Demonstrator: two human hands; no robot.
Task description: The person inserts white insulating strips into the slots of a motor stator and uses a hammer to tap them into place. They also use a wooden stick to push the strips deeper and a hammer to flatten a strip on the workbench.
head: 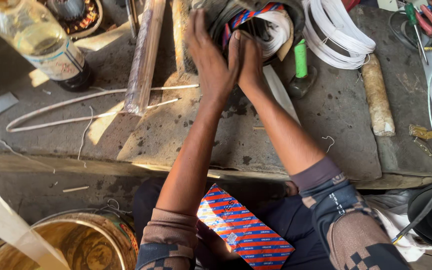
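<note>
My left hand and my right hand are pressed side by side against the mouth of a round dark metal housing at the top of the view. Inside it show white windings and a strip of red-and-blue striped sheet. The left fingers reach up over the housing's rim; the right fingers push into the opening, and their tips are hidden. A larger piece of the same striped sheet lies on my lap.
A stained workbench carries a plastic bottle of yellowish liquid, a long wrapped rod, bent white tubing, a green-handled tool, a coil of white wire, a wooden handle and pliers. A rusty bucket stands lower left.
</note>
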